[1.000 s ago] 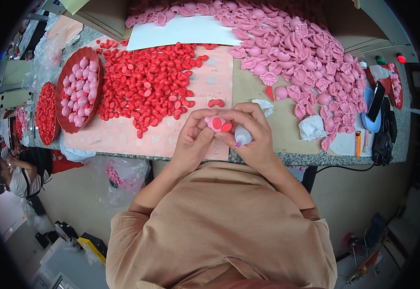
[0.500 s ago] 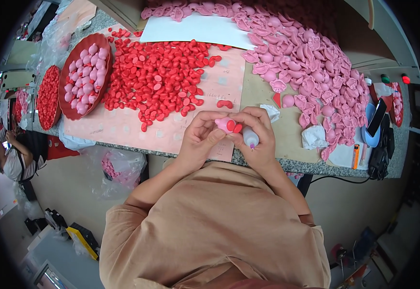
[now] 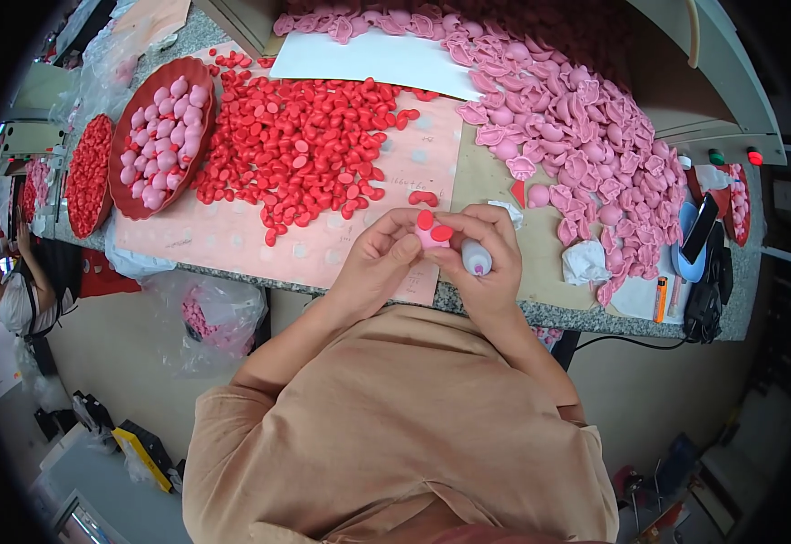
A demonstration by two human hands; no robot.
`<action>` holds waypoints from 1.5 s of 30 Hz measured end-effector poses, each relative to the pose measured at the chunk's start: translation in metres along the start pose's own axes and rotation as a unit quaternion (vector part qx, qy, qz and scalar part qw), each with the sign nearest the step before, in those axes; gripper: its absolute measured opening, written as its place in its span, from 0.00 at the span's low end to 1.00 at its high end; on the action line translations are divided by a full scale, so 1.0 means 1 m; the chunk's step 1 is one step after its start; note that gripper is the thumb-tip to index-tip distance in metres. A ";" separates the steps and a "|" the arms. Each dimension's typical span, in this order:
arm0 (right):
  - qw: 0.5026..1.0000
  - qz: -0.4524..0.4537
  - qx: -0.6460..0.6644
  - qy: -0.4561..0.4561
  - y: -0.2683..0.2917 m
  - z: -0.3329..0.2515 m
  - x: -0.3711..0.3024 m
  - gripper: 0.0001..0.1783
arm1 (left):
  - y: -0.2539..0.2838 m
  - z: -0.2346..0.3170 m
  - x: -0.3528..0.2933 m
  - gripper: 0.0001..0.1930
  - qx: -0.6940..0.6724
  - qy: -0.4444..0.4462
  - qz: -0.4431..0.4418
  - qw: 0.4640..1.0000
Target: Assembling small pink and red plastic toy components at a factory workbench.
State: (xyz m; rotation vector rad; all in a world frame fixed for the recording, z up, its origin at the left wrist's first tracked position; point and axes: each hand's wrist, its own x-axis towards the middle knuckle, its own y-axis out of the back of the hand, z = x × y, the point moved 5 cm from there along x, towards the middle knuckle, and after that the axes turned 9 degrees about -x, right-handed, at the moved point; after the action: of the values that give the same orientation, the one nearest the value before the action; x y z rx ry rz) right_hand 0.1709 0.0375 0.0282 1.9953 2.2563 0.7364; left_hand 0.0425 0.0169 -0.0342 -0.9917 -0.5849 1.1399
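So the little pink piece point(image 3: 429, 239) is up in the fingertips, right between the two hands, just above the front edge of the stone counter point(image 3: 549, 315). The left hand point(image 3: 375, 266) has it pinched from its left side, thumb near the bottom and fingers curled in behind. Two red ovals point(image 3: 441, 234) sit on it, one above and left of the other, both facing up. The right hand point(image 3: 489, 272) is pulled in close on the other side, index finger and thumb at the piece, and it's also gripping a pale bottle point(image 3: 475, 255), so that's just right of the piece. Honestly the fingers cover a lot, so I can't swear how much the right fingertips press on it. Just beyond the hands a lone red part point(image 3: 422, 199) lies on the pink paper sheet point(image 3: 309, 263). Farther off to the left there's a big heap of red parts point(image 3: 296, 150), then a red dish point(image 3: 141, 208) of pink balls point(image 3: 161, 136). Over on the right it's a huge pile of pink pieces point(image 3: 586, 168), with a crumpled tissue point(image 3: 585, 263) by its near end.
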 end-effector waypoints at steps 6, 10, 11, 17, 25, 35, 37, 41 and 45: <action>1.000 -0.021 -0.015 0.004 -0.002 -0.001 0.002 0.20 | -0.008 0.001 -0.002 0.17 -0.009 -0.022 0.047 0.999; 0.999 -0.031 0.008 0.005 -0.003 0.001 0.001 0.19 | -0.008 0.002 -0.002 0.17 0.013 -0.025 0.044 0.999; 0.999 -0.030 0.010 0.006 -0.003 0.000 0.002 0.19 | -0.008 0.001 -0.002 0.17 0.005 -0.022 0.034 0.999; 1.000 -0.023 0.010 0.011 -0.003 -0.001 0.001 0.17 | -0.007 -0.001 -0.002 0.17 -0.001 -0.013 0.034 0.999; 0.969 -0.130 0.158 -0.141 0.005 0.016 0.004 0.16 | -0.017 0.014 0.000 0.19 0.020 -0.015 0.039 0.999; 0.904 -0.122 0.283 -0.298 -0.005 0.034 -0.010 0.18 | -0.009 0.022 -0.002 0.19 0.276 0.043 0.097 0.955; 0.899 -0.124 0.288 -0.304 -0.005 0.035 -0.010 0.18 | -0.012 0.024 -0.001 0.20 0.280 0.050 0.098 0.954; 0.898 -0.130 0.287 -0.307 -0.006 0.042 -0.011 0.18 | -0.014 0.025 0.000 0.20 0.281 0.077 0.091 0.952; 0.897 -0.131 0.280 -0.317 -0.006 0.042 -0.009 0.18 | -0.013 0.026 0.002 0.21 0.273 0.102 0.089 0.952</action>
State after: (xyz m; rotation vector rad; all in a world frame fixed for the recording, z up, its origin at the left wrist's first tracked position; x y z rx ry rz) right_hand 0.1809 0.0418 -0.0133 1.6631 2.3562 -0.5834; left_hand 0.0286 0.0268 -0.0105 -0.6730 -0.0002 1.2479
